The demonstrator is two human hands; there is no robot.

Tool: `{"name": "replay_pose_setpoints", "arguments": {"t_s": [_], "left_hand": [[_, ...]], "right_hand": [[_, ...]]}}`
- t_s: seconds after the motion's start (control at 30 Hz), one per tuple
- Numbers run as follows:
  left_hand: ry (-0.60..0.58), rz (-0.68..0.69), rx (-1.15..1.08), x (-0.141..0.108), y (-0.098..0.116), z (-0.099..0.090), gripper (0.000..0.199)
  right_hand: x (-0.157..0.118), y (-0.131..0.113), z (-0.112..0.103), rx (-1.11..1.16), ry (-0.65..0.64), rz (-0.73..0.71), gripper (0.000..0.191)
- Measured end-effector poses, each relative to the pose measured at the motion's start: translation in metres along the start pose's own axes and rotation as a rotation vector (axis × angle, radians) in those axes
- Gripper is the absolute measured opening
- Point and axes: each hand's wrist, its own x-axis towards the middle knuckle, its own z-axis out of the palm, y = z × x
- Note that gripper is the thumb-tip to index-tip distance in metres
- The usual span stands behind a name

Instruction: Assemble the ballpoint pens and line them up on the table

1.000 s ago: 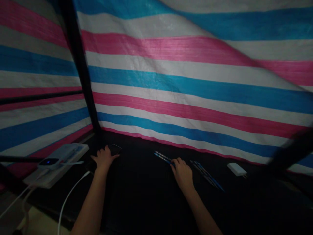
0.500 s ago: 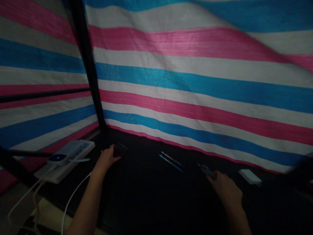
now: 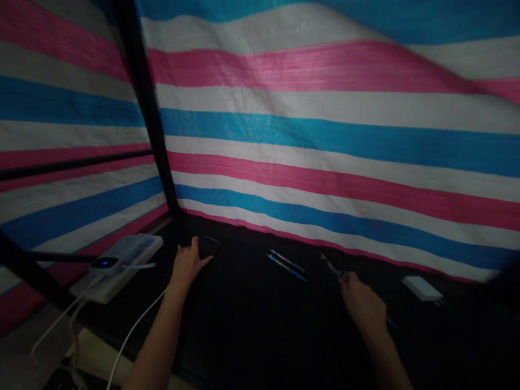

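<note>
Head view: slim pen in right hand

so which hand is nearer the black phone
Left. The left hand sits at the phone's lower left edge, its fingers against the black smartphone. The right hand is well off to the phone's right, beyond the two pens.

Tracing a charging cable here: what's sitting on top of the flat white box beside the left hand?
A white power bank with a lit blue display lies on the flat white box, with a white cable leading away. The box surface beneath the power bank is covered and can't be seen.
</note>
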Motion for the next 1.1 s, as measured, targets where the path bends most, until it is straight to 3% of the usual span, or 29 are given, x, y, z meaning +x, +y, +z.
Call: {"name": "replay_pose_setpoints", "arguments": {"t_s": [0.07,0.13,0.2,0.3,0.4,0.47,0.57,0.77,0.87,0.97,1.1], "left_hand": [[0.088,-0.009,0.005,0.000,0.003,0.002,0.065],[0.212,0.038,-0.017,0.000,0.012,0.000,0.062],[0.301,0.209,-0.076,-0.001,0.030,-0.009,0.054],[0.277,0.556,-0.183,-0.010,0.072,-0.024,0.051],[0.213,0.881,-0.182,-0.022,0.115,-0.029,0.049],[0.162,1.005,-0.138,-0.027,0.134,-0.026,0.030],[0.110,1.033,-0.096,-0.027,0.145,-0.018,0.012],[0.049,0.945,-0.176,-0.027,0.135,-0.011,0.011],[0.047,0.847,-0.286,-0.015,0.117,-0.016,0.025],[0.051,0.652,-0.337,0.014,0.077,-0.019,0.037],[-0.140,0.485,-0.279,0.051,0.010,-0.009,0.043]], "right_hand": [[0.000,-0.009,-0.001,0.119,0.005,-0.034,0.027],[-0.001,-0.018,0.002,0.261,0.020,-0.156,0.027],[-0.003,-0.029,0.008,0.414,0.003,-0.307,0.026],[-0.009,-0.045,0.019,0.620,-0.082,-0.468,0.025],[-0.014,-0.056,0.024,0.760,-0.153,-0.534,0.027],[-0.015,-0.058,0.025,0.824,-0.162,-0.528,0.030],[-0.014,-0.059,0.024,0.862,-0.154,-0.502,0.035],[-0.014,-0.061,0.026,0.818,-0.197,-0.547,0.036],[-0.016,-0.063,0.031,0.796,-0.181,-0.576,0.034],[-0.015,-0.064,0.034,0.768,-0.173,-0.577,0.033],[-0.014,-0.066,0.036,0.746,-0.205,-0.598,0.033]]}}
